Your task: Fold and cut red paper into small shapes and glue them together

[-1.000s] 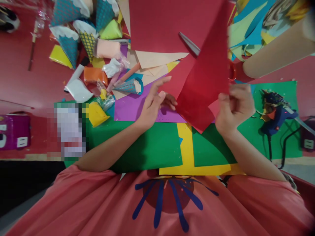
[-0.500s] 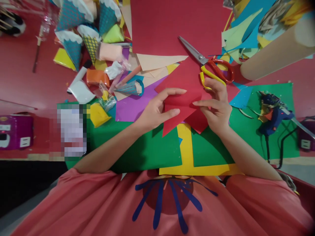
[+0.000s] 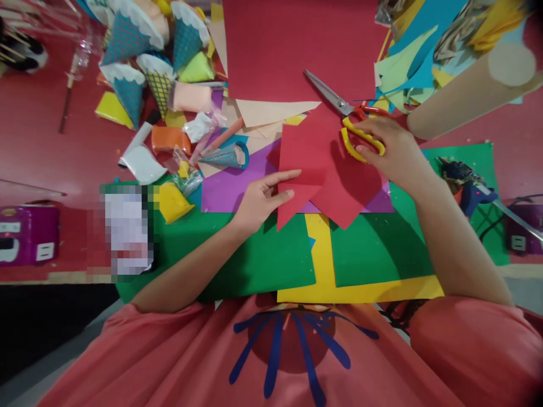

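Note:
My left hand point(image 3: 261, 200) pinches a creased piece of red paper point(image 3: 297, 150) at its left edge, with thumb and index finger lying on it. More red paper point(image 3: 350, 186) lies flat beneath and to the right of that piece. My right hand point(image 3: 392, 150) is closed on the handles of the scissors point(image 3: 341, 104), which have one red and one yellow grip. The blades point up and left, over the edge of a large red sheet point(image 3: 301, 48). Part of the red grip is hidden behind my right hand.
Green sheets point(image 3: 254, 254), a yellow sheet point(image 3: 324, 260) and a purple sheet point(image 3: 229, 189) lie under the work. A blue glue gun point(image 3: 470, 192) sits at the right, near a cardboard tube point(image 3: 458, 96). Several paper cones point(image 3: 127, 39) and clay packs point(image 3: 169, 138) fill the upper left.
My right hand has left the red paper and moved up and right onto the scissors' handles. The creased red piece now stands more open in my left hand.

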Demonstrator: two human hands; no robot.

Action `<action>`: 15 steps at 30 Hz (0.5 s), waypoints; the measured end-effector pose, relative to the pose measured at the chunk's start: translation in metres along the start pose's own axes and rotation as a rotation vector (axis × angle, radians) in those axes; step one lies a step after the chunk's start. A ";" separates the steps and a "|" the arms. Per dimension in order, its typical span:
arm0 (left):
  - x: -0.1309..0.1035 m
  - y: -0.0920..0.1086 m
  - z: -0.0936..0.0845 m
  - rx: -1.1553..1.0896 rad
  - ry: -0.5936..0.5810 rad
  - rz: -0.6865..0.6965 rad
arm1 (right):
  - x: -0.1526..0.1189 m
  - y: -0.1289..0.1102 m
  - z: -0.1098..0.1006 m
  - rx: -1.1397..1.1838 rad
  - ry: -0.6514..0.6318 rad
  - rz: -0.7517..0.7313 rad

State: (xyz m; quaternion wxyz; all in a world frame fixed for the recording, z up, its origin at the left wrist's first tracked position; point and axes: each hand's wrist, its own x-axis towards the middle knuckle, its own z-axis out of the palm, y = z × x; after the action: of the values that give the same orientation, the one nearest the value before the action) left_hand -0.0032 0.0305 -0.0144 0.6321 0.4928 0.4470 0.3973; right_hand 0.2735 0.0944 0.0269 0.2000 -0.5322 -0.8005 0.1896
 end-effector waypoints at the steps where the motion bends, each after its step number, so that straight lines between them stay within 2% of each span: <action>1: 0.000 0.000 0.000 0.010 0.011 0.025 | 0.007 0.003 -0.002 -0.119 -0.010 0.051; 3: -0.001 0.000 -0.001 0.034 0.016 0.066 | 0.020 0.005 -0.003 -0.303 -0.056 0.127; 8: -0.003 0.001 -0.001 0.069 0.002 0.115 | 0.052 0.002 -0.001 -0.514 -0.256 0.380; 10: -0.003 0.001 -0.001 0.061 -0.014 0.114 | 0.060 0.004 -0.001 -0.530 -0.333 0.353; 12: -0.004 0.000 -0.002 0.047 -0.024 0.110 | 0.065 0.006 -0.001 -0.510 -0.314 0.306; 15: -0.005 -0.002 -0.002 0.035 -0.013 0.130 | 0.067 0.002 -0.001 -0.489 -0.207 0.309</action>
State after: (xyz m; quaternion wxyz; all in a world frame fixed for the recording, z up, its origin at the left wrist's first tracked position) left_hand -0.0067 0.0263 -0.0161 0.5992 0.5344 0.4166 0.4263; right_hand 0.2526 0.1571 0.0346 -0.0478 -0.6578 -0.7482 0.0725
